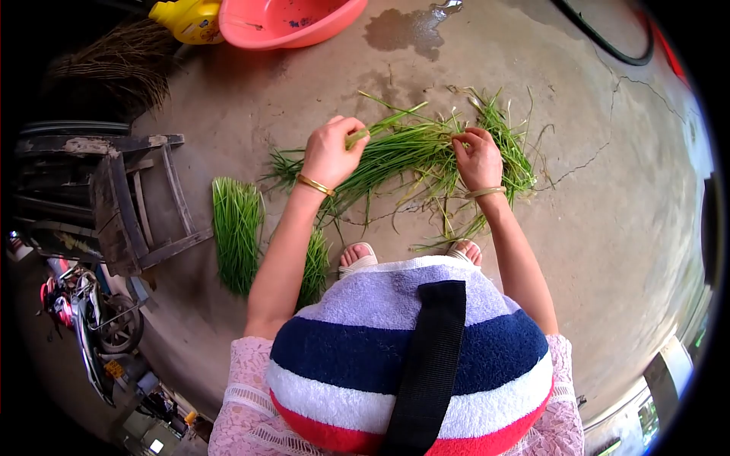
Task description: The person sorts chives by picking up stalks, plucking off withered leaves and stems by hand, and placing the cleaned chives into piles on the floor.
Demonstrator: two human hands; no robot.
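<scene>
My left hand is closed around a small bunch of chives, whose thin green blades stick out to the right. Under and between both hands, a loose heap of chives lies spread on the concrete floor. My right hand hovers at the heap's right part with thumb and fingers pinched together; what is between the fingertips is too small to make out. A neat bundle of chives lies to the left of my left forearm. Another bundle shows partly behind that forearm.
A pink basin and a yellow jug stand at the far side. To the left are a twig broom, a wooden chair and a motorcycle. A black hose curves at the upper right. My sandalled feet are near the heap.
</scene>
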